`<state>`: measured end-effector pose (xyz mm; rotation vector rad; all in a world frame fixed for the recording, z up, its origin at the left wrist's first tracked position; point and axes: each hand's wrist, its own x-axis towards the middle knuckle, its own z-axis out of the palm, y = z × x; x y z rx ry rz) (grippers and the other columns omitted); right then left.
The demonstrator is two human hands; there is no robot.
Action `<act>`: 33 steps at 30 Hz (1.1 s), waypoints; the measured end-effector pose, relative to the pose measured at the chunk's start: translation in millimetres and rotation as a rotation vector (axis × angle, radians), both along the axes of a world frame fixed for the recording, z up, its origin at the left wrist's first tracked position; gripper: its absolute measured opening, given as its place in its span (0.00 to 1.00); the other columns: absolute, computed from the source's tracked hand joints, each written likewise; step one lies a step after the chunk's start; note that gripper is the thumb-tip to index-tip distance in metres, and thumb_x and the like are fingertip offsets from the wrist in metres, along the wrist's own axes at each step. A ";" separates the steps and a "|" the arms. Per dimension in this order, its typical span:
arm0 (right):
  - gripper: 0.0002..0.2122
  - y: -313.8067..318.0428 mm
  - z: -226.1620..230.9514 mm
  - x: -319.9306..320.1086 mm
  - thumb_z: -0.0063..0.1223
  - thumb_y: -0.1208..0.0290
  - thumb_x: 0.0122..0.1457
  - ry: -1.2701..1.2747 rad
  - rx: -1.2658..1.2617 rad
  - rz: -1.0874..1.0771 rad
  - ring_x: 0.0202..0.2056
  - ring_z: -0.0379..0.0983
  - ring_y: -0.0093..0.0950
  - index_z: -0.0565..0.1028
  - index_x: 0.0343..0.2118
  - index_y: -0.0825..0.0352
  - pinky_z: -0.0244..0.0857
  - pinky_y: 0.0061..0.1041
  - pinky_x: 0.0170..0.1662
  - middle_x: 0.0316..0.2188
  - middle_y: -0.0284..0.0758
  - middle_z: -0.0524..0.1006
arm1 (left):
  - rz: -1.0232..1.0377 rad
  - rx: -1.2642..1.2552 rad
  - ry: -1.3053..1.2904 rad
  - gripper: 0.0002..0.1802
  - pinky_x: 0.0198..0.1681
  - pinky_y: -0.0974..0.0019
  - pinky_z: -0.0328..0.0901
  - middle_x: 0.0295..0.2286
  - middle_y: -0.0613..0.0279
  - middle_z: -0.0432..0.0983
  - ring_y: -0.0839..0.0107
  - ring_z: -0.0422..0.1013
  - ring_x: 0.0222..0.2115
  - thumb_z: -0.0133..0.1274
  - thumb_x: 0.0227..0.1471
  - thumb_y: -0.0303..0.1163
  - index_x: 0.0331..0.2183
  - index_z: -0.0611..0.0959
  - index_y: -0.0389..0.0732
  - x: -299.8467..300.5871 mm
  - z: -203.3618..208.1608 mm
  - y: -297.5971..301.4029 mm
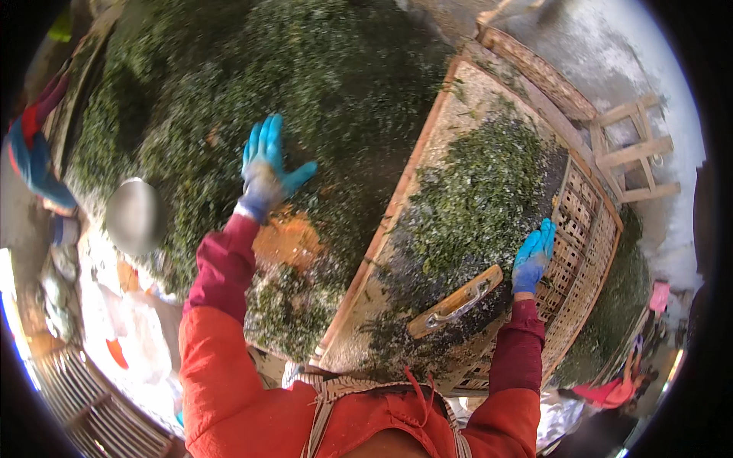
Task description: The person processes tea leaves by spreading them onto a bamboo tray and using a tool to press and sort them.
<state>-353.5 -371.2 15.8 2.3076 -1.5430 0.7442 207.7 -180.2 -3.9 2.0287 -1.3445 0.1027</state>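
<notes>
My left hand (267, 162), in a blue glove, is open with its fingers spread, over or against a large heap of small chopped green leaves (305, 84). Just below it an orange patch (290, 241) shows among the greens. To the right stands a wooden-edged tray or table (388, 223) bearing a smaller leaf pile (481, 195). My right hand (534, 256), gloved alike, lies open with fingers stretched out between that pile and a lattice panel (584, 237). Near it, a wooden tool with a metal fitting (456, 301) rests on the dark, leaf-strewn surface. Both hands hold nothing.
A round grey metal dish or lid (135, 216) sits at the left of the heap. At the far right stands a wooden frame (634, 149). Another person (37, 153) is at the left edge, and someone in red (609, 391) at lower right. A slatted metal grille (107, 404) lies lower left.
</notes>
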 end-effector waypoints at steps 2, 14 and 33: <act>0.20 1.8 0.2 1.0 0.40 0.70 0.74 -0.062 -0.001 0.032 0.64 0.65 0.44 0.68 0.61 0.79 0.57 0.38 0.67 0.63 0.50 0.69 | -0.112 0.139 -0.333 0.67 0.67 0.33 0.50 0.70 0.50 0.48 0.39 0.50 0.68 0.68 0.40 0.64 0.72 0.52 0.53 10.6 13.3 -83.2; 0.22 5.8 14.9 9.9 0.37 0.66 0.74 -0.107 0.135 -0.013 0.66 0.61 0.50 0.66 0.63 0.77 0.52 0.42 0.70 0.65 0.55 0.65 | -0.019 0.551 -0.031 0.16 0.41 0.56 0.75 0.37 0.46 0.83 0.54 0.80 0.40 0.64 0.44 0.33 0.39 0.87 0.45 10.6 -6.9 -212.4; 0.20 3.9 11.5 11.0 0.43 0.65 0.70 -0.195 0.030 -0.032 0.61 0.66 0.51 0.70 0.61 0.70 0.60 0.43 0.65 0.62 0.52 0.69 | -0.255 -0.246 -0.552 0.22 0.41 0.61 0.76 0.44 0.56 0.83 0.63 0.81 0.40 0.57 0.53 0.29 0.51 0.83 0.46 78.4 222.6 -81.9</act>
